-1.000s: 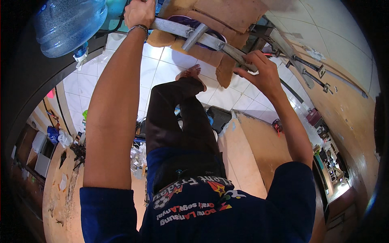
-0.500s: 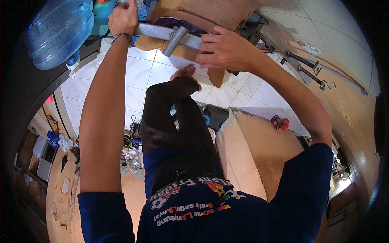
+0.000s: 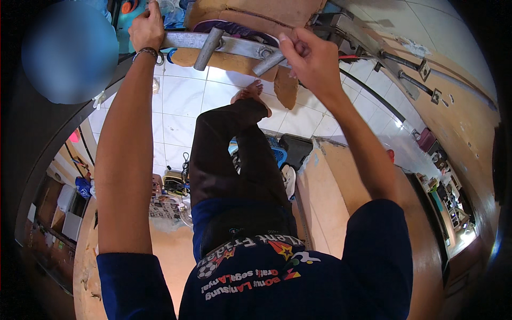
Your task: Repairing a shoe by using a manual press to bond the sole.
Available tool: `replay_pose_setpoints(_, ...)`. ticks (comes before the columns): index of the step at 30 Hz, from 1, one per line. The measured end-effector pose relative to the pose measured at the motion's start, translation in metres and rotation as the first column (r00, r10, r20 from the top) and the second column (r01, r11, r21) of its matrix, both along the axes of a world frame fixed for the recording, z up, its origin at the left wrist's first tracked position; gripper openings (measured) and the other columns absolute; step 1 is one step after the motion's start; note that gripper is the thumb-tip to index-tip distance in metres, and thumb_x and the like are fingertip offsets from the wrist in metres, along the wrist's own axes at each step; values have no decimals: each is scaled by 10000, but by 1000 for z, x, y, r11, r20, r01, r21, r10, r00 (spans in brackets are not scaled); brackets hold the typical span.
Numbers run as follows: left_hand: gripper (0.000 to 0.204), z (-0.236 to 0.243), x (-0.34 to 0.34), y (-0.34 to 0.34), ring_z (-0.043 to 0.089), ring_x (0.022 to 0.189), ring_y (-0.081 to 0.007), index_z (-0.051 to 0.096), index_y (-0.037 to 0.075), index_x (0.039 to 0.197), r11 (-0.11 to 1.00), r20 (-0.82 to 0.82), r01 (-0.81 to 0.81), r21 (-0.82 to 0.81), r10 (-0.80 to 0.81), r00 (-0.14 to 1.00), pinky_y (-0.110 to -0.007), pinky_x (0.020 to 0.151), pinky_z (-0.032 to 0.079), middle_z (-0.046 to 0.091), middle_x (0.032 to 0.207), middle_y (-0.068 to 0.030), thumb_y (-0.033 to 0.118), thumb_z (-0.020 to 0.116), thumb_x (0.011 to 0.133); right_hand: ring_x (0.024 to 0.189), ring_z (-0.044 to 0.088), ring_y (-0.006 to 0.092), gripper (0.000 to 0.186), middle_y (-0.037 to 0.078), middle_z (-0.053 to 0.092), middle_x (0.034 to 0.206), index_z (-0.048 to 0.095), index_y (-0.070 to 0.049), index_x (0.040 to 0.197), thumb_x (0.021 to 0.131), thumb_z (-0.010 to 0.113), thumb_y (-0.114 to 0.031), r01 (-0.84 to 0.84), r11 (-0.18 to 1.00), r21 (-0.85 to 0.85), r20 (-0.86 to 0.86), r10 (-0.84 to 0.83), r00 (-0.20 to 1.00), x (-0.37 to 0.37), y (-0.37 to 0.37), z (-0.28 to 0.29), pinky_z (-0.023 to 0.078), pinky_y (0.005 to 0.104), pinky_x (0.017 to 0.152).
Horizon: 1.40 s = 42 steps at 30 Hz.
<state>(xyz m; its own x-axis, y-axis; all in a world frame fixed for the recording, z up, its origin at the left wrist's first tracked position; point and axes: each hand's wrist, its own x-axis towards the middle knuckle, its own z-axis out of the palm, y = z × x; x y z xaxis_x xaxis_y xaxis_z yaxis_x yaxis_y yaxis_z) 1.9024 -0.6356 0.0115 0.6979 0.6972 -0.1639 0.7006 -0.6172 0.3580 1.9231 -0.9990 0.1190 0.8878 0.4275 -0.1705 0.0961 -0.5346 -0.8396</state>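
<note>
A grey metal bar [image 3: 234, 45] spans the space between my hands at the top of the view. Two short metal tubes stick out from it: a left tube [image 3: 208, 49] and a right tube [image 3: 269, 63] by my right hand. My left hand [image 3: 146, 29] is closed around the bar's left end. At the other end is my right hand [image 3: 316, 60], fingers curled and thumb raised; whether it grips the bar or something small is hidden. A purple item with a curved edge [image 3: 240, 28] lies just behind the bar.
Brown cardboard [image 3: 256, 10] lies beyond the bar. Metal rods with end plates [image 3: 408, 64] stand out at the upper right. A blurred round blue shape [image 3: 69, 53] fills the upper left. Below are white floor tiles [image 3: 181, 101], my bare foot [image 3: 250, 95] and a blue basket [image 3: 277, 152].
My left hand and the bar have shifted left. My right hand has moved right and turned, its fingers now curled, and the second tube has come into sight.
</note>
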Motion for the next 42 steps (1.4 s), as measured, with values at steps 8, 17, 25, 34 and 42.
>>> replay_pose_setpoints(8,654,25,6,-30,598,1095,-463,743,101,1058,990,-22,-118,-82,116,993,-492,982,445,665,1106,-277,628,405,870,571,630,340,335,166,608,616,560,-14,820,909,683,-313,89,985,-150,-1,-90,996,-53,-4,27,472,422,542)
replay_pose_setpoints(17,655,23,9,-32,630,1037,-455,747,56,1022,994,-42,-85,-73,82,996,-504,942,471,680,1040,-275,617,434,896,492,634,269,427,131,612,550,610,15,714,863,743,-363,99,949,-300,21,-98,995,-77,26,15,492,360,497)
replay_pose_setpoints(25,634,25,9,-30,646,980,-454,742,25,994,992,-74,-66,-107,58,996,-517,890,486,687,985,-275,581,447,921,755,681,335,330,169,678,751,684,-26,829,823,737,-352,-101,843,-528,-119,45,992,-49,47,59,521,441,676)
replay_pose_setpoints(34,608,35,17,-51,651,891,-460,721,-8,886,987,-78,-44,-153,32,996,-532,796,489,687,892,-269,542,463,936,970,628,261,289,84,656,985,637,-107,971,847,687,-363,-429,650,-627,105,617,780,-6,22,45,478,404,785)
replay_pose_setpoints(42,601,36,7,-25,639,837,-470,715,0,885,992,-59,-22,-123,15,998,-553,765,477,677,879,-277,536,448,937,763,697,260,308,164,672,794,531,31,1143,999,460,-232,803,586,-107,-604,-680,416,-47,76,20,604,414,711)
